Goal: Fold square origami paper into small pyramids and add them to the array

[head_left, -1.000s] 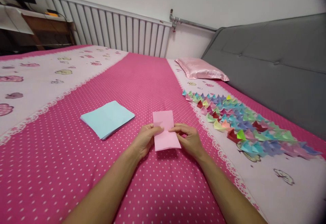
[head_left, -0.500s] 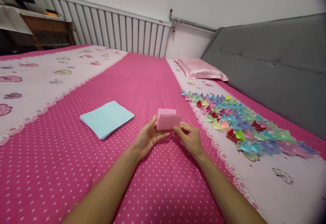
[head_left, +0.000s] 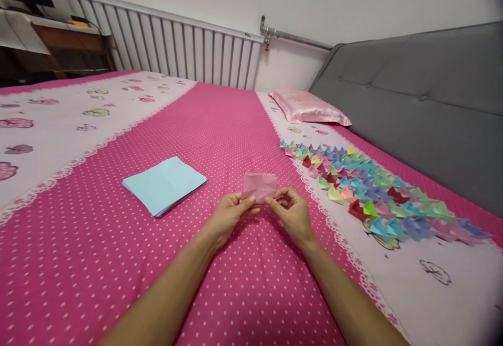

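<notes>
One folded pink paper is the center of attention in the head view, held out in front of the person and sitting right between the two hands, mostly just past the fingertips. The left hand has it by the lower left part, thumb laid over the near face and fingers tucked around behind. The right hand is pinching the lower right corner between thumb and fingers, with the other fingers curled in. So yeah, both hands are gripping the same little piece, thumbs pretty close to each other along its bottom edge. It's all happening over a bed with a hot pink, white-dotted spread and pale printed strips. Off to the left of the left hand, well apart from it, there's a stack of light blue paper, lying flat and a bit uneven at the edges. Over on the right, past the right hand, a bunch of colorful folded paper pieces stand in packed rows: blue, green, red, yellow, purple, pink. Behind those is a shiny pink pillow by a grey padded headboard, plus a white radiator along the wall.
</notes>
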`<act>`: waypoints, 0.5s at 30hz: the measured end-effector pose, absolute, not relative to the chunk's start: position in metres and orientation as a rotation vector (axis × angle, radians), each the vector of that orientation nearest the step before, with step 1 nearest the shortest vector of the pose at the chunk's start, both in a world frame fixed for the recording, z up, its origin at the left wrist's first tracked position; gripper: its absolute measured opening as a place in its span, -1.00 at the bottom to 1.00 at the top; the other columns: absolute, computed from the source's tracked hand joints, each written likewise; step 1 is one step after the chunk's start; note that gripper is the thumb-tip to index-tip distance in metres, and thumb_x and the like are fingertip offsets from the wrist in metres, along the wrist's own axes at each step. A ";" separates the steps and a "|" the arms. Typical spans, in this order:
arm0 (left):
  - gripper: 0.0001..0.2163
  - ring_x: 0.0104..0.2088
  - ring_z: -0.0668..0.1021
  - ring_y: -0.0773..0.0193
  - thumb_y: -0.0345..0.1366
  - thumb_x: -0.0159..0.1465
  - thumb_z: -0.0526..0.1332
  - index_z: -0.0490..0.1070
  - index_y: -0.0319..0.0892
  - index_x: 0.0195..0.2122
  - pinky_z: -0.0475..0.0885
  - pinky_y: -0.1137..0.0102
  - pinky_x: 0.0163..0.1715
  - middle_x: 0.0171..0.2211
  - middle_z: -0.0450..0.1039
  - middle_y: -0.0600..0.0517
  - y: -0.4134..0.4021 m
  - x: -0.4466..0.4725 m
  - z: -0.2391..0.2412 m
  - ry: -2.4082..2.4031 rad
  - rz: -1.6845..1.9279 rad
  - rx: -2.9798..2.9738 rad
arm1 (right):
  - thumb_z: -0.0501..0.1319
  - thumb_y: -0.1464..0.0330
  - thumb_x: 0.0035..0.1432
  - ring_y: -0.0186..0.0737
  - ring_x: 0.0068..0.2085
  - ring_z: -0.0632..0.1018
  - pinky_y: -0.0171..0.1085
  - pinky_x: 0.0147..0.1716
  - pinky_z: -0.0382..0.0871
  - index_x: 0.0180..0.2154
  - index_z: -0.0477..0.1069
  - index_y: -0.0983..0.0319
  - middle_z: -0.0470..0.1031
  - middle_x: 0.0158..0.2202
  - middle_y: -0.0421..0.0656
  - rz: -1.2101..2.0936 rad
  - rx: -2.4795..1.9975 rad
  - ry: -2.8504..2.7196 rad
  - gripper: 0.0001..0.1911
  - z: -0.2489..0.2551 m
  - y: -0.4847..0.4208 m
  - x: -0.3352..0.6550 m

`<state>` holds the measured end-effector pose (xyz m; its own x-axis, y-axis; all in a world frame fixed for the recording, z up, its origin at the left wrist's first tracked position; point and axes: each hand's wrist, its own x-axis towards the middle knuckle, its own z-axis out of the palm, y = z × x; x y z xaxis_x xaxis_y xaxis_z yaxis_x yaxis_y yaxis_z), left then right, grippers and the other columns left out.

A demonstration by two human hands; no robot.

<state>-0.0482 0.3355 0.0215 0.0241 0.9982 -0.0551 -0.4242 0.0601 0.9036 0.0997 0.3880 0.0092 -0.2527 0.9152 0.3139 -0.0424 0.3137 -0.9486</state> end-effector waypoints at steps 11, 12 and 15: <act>-0.74 -0.41 0.50 0.37 -0.20 0.02 0.34 0.53 -0.28 -0.33 0.36 0.49 -0.33 -0.38 0.54 -0.06 0.334 -0.049 0.024 0.976 1.333 0.863 | 0.35 0.25 -0.14 -0.45 -0.58 0.33 -0.41 -0.57 0.23 -0.45 0.36 0.24 0.34 -0.55 -0.31 1.406 -0.830 -1.408 -0.74 0.013 0.386 0.100; -0.74 -0.42 0.50 0.37 -0.20 0.01 0.34 0.53 -0.28 -0.34 0.36 0.50 -0.34 -0.39 0.54 -0.06 0.334 -0.049 0.023 0.987 1.340 0.856 | 0.35 0.24 -0.14 -0.44 -0.58 0.33 -0.41 -0.57 0.23 -0.47 0.35 0.24 0.34 -0.56 -0.31 1.421 -0.835 -1.400 -0.74 0.014 0.386 0.099; -0.73 -0.43 0.49 0.36 -0.21 0.00 0.35 0.53 -0.29 -0.34 0.34 0.51 -0.38 -0.40 0.54 -0.08 0.335 -0.050 0.022 1.024 1.355 0.851 | 0.35 0.23 -0.15 -0.43 -0.57 0.35 -0.40 -0.56 0.25 -0.48 0.34 0.24 0.36 -0.56 -0.29 1.454 -0.839 -1.400 -0.73 0.015 0.385 0.098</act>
